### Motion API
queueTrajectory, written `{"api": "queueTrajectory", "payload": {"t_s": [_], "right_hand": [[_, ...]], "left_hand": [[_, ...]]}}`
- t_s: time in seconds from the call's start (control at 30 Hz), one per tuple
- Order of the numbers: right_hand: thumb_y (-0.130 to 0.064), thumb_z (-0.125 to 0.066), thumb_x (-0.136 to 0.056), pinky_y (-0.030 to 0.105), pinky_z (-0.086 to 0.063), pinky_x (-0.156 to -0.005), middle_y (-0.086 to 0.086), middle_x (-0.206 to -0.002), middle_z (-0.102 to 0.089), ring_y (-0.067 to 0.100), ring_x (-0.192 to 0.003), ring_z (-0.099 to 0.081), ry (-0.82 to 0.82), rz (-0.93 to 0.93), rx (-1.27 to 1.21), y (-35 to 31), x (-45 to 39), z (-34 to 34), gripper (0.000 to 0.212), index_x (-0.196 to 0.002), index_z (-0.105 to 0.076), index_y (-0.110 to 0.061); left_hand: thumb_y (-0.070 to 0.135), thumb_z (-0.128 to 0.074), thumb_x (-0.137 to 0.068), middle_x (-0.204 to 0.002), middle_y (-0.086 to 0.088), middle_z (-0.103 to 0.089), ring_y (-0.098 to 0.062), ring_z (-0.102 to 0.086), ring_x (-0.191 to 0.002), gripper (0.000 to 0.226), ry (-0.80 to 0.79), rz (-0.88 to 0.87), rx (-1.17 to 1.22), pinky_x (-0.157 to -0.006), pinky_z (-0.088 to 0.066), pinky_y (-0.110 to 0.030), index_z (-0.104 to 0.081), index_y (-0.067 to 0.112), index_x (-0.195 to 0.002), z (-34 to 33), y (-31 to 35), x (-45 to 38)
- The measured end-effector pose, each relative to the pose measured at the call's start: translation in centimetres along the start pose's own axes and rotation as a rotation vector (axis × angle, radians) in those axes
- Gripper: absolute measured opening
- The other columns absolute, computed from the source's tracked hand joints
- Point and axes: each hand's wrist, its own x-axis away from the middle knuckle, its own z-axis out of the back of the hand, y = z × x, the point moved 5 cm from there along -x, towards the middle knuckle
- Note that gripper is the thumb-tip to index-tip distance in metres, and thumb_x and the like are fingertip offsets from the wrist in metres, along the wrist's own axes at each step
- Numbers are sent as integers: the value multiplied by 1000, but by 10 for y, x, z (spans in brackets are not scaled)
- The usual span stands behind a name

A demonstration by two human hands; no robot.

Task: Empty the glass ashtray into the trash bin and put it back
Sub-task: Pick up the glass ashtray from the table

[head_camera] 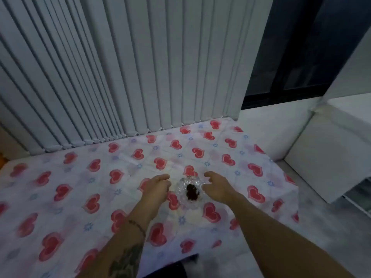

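Observation:
A clear cut-glass ashtray with a dark clump of ash in its middle sits on a table covered by a white cloth with red hearts. My left hand hovers just left of the ashtray, fingers loosely curled and apart, holding nothing. On the ashtray's right side my right hand is open too, its fingers curved toward the rim; whether they touch the glass I cannot tell. No trash bin is in view.
White vertical blinds hang right behind the table's far edge. A dark window is at the upper right. A white cabinet or ledge stands to the right of the table, with pale floor between them.

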Motion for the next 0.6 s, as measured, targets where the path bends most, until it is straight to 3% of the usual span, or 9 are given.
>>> {"api": "queueTrajectory", "payload": {"t_s": [0.07, 0.1, 0.17, 0.23, 0.3, 0.37, 0.47, 0.53, 0.6], "right_hand": [[-17, -58, -91, 13, -45, -79, 13, -151, -40, 23, -123, -50, -15, -16, -11, 8, -11, -7, 60, -147, -37, -12], [-17, -59, -91, 16, -42, -85, 13, -152, -38, 25, -128, -47, -21, -21, -14, 15, -17, -11, 61, -147, -36, -11], [-17, -60, -89, 26, -38, -95, 12, -152, -36, 29, -135, -41, -44, -52, -24, 28, -32, -22, 62, -147, -36, -11], [-14, -58, -85, 29, -45, -88, 11, -146, -44, 30, -125, -50, -49, -76, -32, 37, -46, -30, 58, -141, -43, -13], [-13, -58, -83, 27, -52, -71, 14, -133, -57, 26, -107, -61, -58, -73, -31, 45, -58, -37, 51, -133, -49, -12], [-14, -58, -85, 30, -55, -74, 11, -126, -61, 25, -104, -63, -59, -55, -19, 48, -67, -43, 50, -134, -48, -13], [-14, -59, -82, 44, -55, -89, 7, -124, -62, 29, -110, -61, -26, -16, 29, 46, -72, -46, 52, -133, -48, -19], [-14, -61, -81, 44, -58, -82, 4, -108, -66, 26, -99, -65, -4, 39, 46, 44, -73, -48, 41, -121, -53, -18], [-17, -64, -82, 40, -59, -75, 0, -93, -67, 21, -86, -67, 17, 74, 14, 45, -72, -50, 29, -109, -57, -19]], "left_hand": [[9, -56, -84, -96, -12, -69, -24, -64, -83, 35, 44, 9, -11, -88, -55, -43, -64, 19, -116, -8, -9, -13], [9, -56, -83, -94, -12, -70, -24, -64, -80, 37, 50, 21, -6, -88, -56, -44, -64, 18, -118, -14, -16, -17], [7, -55, -85, -86, -12, -67, -23, -60, -70, 36, 79, 44, 33, -71, -58, -38, -62, 16, -119, -25, -27, -27], [5, -54, -89, -89, -12, -64, -20, -56, -62, 36, 121, 38, 56, -52, -50, -29, -59, 18, -122, -34, -31, -34], [6, -54, -88, -114, -9, -63, -21, -63, -75, 43, 138, 12, 35, -59, -55, -31, -57, 21, -129, -44, -33, -40], [5, -53, -89, -127, -1, -58, -21, -66, -88, 48, 145, -16, -18, -69, -58, -35, -54, 24, -133, -52, -38, -46], [3, -52, -90, -123, 4, -59, -16, -67, -88, 51, 138, -69, -99, -73, -58, -29, -52, 23, -136, -60, -41, -50], [9, -56, -90, -123, 5, -62, -14, -62, -102, 47, 156, -100, -164, -86, -53, -25, -54, 22, -135, -63, -40, -48], [13, -59, -90, -113, 11, -59, -10, -56, -102, 41, 201, -116, -204, -82, -44, -17, -59, 20, -130, -64, -39, -44]]}}
